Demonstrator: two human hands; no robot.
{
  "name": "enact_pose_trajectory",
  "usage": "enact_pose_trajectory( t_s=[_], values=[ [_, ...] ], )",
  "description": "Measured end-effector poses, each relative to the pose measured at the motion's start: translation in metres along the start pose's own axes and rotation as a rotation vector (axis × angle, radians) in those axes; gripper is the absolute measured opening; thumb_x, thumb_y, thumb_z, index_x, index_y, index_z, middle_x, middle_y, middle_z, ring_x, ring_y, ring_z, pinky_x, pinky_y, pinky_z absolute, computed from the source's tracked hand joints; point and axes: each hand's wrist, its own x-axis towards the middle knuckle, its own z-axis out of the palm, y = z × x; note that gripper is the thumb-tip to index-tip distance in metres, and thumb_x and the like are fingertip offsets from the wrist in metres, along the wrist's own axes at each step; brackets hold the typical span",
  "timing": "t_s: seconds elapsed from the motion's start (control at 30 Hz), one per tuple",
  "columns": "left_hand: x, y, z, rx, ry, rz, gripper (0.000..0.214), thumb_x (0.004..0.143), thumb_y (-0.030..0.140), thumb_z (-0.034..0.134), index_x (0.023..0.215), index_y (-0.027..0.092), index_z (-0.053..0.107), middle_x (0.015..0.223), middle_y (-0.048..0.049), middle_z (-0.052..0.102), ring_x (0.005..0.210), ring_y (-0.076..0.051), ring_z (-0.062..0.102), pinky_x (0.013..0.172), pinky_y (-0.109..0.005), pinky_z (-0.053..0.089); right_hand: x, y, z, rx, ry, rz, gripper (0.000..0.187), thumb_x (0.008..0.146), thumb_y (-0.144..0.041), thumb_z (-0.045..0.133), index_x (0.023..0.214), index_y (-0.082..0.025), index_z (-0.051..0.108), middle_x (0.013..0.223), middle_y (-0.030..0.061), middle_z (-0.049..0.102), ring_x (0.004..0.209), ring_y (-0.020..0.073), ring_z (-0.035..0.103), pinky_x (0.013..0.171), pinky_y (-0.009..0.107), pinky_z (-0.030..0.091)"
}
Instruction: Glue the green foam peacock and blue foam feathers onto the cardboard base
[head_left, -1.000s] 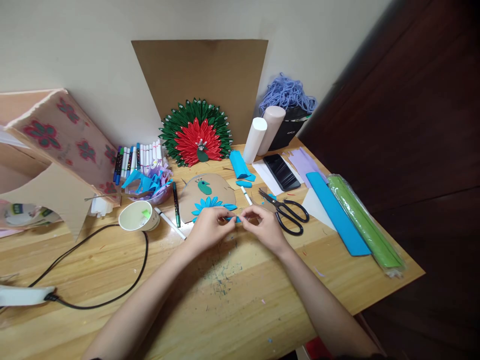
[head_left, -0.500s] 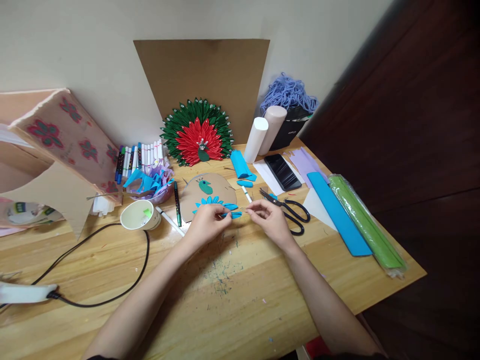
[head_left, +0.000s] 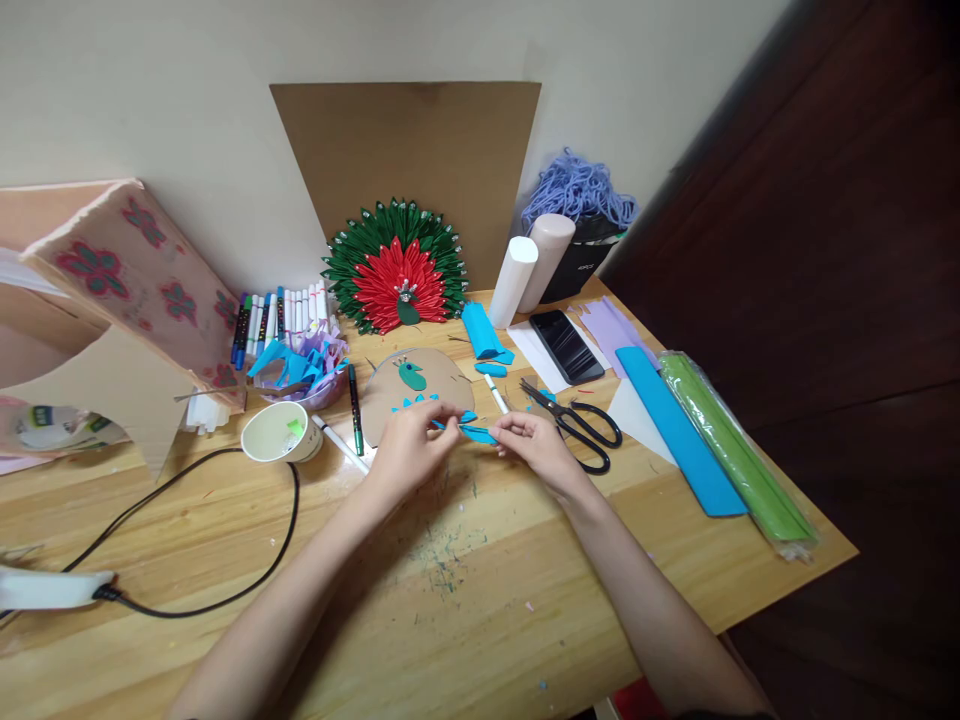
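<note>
Nearest you, the wooden table (head_left: 465, 600) is bare but for paint flecks. Out at 9 o'clock a black cable (head_left: 202, 600) loops to the white glue gun (head_left: 45, 590).

Just beyond, your left hand (head_left: 409, 445) and right hand (head_left: 536, 445) meet at 12 o'clock. Each one pinches an end of a single blue petal (head_left: 476, 433) between thumb and fingertips. The petal is held just above the table, at the near edge of the cardboard half-disc (head_left: 446, 372).

That half-disc carries a teal bird body (head_left: 410, 375) and one row of blue petals (head_left: 466, 416) along its near edge, partly hidden by your left hand. The rest of the cardboard shows bare, so I judge the fan only begun: body placed, first petals on, most rows left.

At 10 o'clock are a paper cup (head_left: 279, 432), a green pen (head_left: 352, 400) and a bowl of blue and purple scraps (head_left: 304, 362). At 2 o'clock the scissors (head_left: 577, 425) lie shut, with a blue sheet (head_left: 679, 430) and a green roll (head_left: 735, 445) beyond them.

Farther back at 12 o'clock a finished fan in green and red (head_left: 395, 268) leans against a brown board (head_left: 412, 150). It shows full rings of petals, far more than yours has. Markers (head_left: 281, 312) stand at 11 o'clock, and a phone (head_left: 566, 345) and purple yarn (head_left: 577, 188) lie at 1 o'clock.
</note>
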Motion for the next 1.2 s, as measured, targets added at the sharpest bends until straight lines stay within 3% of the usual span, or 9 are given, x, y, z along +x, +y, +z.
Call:
enact_pose_trajectory(
  t_s=[0.1, 0.17, 0.3, 0.43, 0.67, 0.93, 1.03, 1.13, 1.2],
  values=[
    [-0.004, 0.002, 0.006, 0.068, -0.084, 0.241, 0.029, 0.084, 0.027, 0.053, 0.111, 0.021, 0.06, 0.104, -0.007, 0.065, 0.095, -0.019, 0.059, 0.081, -0.03, 0.046, -0.002, -0.002, 0.002, 0.047, -0.044, 0.016, 0.028, 0.06, -0.038, 0.074, 0.066, -0.015, 0.06, 0.061, -0.0026, 0.058, 0.054, 0.0076, 0.05, 0.055, 0.022, 0.04],
    [-0.005, 0.003, 0.008, 0.15, -0.137, 0.3, 0.029, 0.086, 0.027, 0.051, 0.113, 0.021, 0.058, 0.099, -0.0074, 0.064, 0.091, -0.019, 0.059, 0.076, -0.029, 0.046, -0.003, -0.002, 0.003, 0.06, -0.074, 0.02, 0.028, 0.061, -0.038, 0.073, 0.066, -0.014, 0.06, 0.061, -0.0026, 0.058, 0.054, 0.007, 0.049, 0.054, 0.021, 0.039],
    [-0.005, 0.005, 0.007, 0.239, -0.194, 0.314, 0.028, 0.088, 0.028, 0.048, 0.113, 0.021, 0.059, 0.086, -0.0055, 0.059, 0.078, -0.017, 0.056, 0.066, -0.026, 0.044, -0.005, -0.001, 0.0, 0.058, -0.129, 0.077, 0.029, 0.064, -0.04, 0.071, 0.068, -0.014, 0.059, 0.05, -0.007, 0.046, 0.042, 0.0036, 0.034, 0.041, 0.019, 0.021],
    [-0.005, 0.007, 0.003, 0.205, -0.216, 0.311, 0.031, 0.088, 0.034, 0.047, 0.114, 0.021, 0.058, 0.084, -0.0046, 0.055, 0.076, -0.015, 0.053, 0.066, -0.025, 0.042, -0.006, -0.002, -0.002, 0.066, -0.172, 0.123, 0.031, 0.064, -0.042, 0.07, 0.07, -0.015, 0.059, 0.046, -0.0106, 0.034, 0.039, 0.0024, 0.018, 0.039, 0.021, 0.007],
    [-0.005, 0.009, 0.004, 0.276, -0.23, 0.326, 0.026, 0.09, 0.027, 0.043, 0.106, 0.019, 0.063, 0.081, -0.0053, 0.055, 0.073, -0.015, 0.051, 0.064, -0.025, 0.039, -0.006, -0.003, -0.001, 0.077, -0.213, 0.147, 0.031, 0.064, -0.043, 0.069, 0.069, -0.013, 0.06, 0.047, -0.0106, 0.029, 0.041, 0.0029, 0.016, 0.04, 0.021, 0.006],
    [-0.005, 0.013, 0.003, 0.426, -0.217, 0.375, 0.027, 0.091, 0.024, 0.04, 0.097, 0.015, 0.064, 0.08, -0.0063, 0.055, 0.072, -0.016, 0.05, 0.061, -0.025, 0.037, -0.005, -0.001, -0.001, 0.132, -0.245, 0.16, 0.034, 0.066, -0.043, 0.068, 0.059, -0.016, 0.049, 0.048, -0.0112, 0.023, 0.042, 0.0035, 0.012, 0.04, 0.021, 0.005],
    [-0.004, 0.012, 0.002, 0.381, -0.186, 0.35, 0.027, 0.091, 0.023, 0.039, 0.096, 0.015, 0.064, 0.08, -0.007, 0.055, 0.072, -0.016, 0.05, 0.061, -0.026, 0.037, -0.007, -0.005, -0.001, 0.009, -0.139, 0.021, 0.026, 0.07, -0.04, 0.065, 0.075, -0.016, 0.058, 0.052, -0.0085, 0.035, 0.042, 0.0045, 0.022, 0.039, 0.02, 0.015],
    [-0.004, 0.012, 0.001, 0.337, -0.164, 0.324, 0.028, 0.092, 0.024, 0.038, 0.095, 0.015, 0.065, 0.079, -0.0071, 0.055, 0.072, -0.016, 0.05, 0.061, -0.026, 0.038, -0.012, -0.01, -0.002, -0.209, -0.019, -0.272, 0.023, 0.071, -0.032, 0.066, 0.089, -0.018, 0.062, 0.074, -0.0009, 0.052, 0.053, 0.007, 0.039, 0.047, 0.021, 0.032],
    [-0.004, 0.011, 0.001, 0.323, -0.158, 0.327, 0.028, 0.091, 0.025, 0.039, 0.092, 0.015, 0.065, 0.078, -0.0067, 0.055, 0.072, -0.016, 0.05, 0.062, -0.027, 0.038, -0.015, -0.014, -0.001, -0.366, 0.011, -0.43, 0.021, 0.072, -0.027, 0.065, 0.091, -0.02, 0.062, 0.085, 0.0022, 0.055, 0.062, 0.0097, 0.046, 0.054, 0.023, 0.038]
  ],
)
